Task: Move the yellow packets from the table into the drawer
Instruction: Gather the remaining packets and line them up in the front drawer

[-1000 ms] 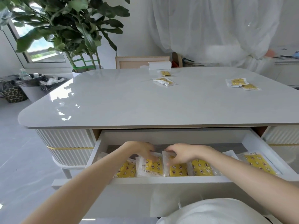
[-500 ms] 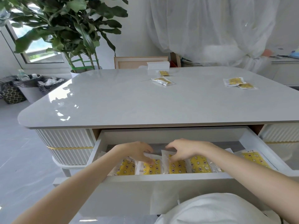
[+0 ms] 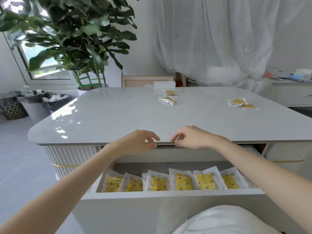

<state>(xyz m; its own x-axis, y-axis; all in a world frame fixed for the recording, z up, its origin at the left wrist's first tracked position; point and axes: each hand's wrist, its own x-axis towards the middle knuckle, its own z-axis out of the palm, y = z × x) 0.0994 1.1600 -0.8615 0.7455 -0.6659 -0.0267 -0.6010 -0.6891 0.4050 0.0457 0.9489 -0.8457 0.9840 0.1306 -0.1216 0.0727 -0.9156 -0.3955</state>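
Here, both hands hover at the near edge of the table (image 3: 118, 119), just above the open drawer (image 3: 168, 194) that juts out from under that edge. The left hand (image 3: 135, 145) and the right hand (image 3: 195, 138) are close together but not touching, each with its fingers loosely curled and gripping nothing. A row of 6 yellow packets (image 3: 158, 183) stands inside the drawer, just behind its front wall. 4 more lie on the table. The middle pair of packets (image 3: 168, 100) is toward the far edge, near a white box (image 3: 164, 84). The right pair of packets (image 3: 236, 102) overlaps toward the far right corner. A potted plant (image 3: 76, 39) stands behind the table's far left corner, and lined bins (image 3: 50, 102) sit off its left side.
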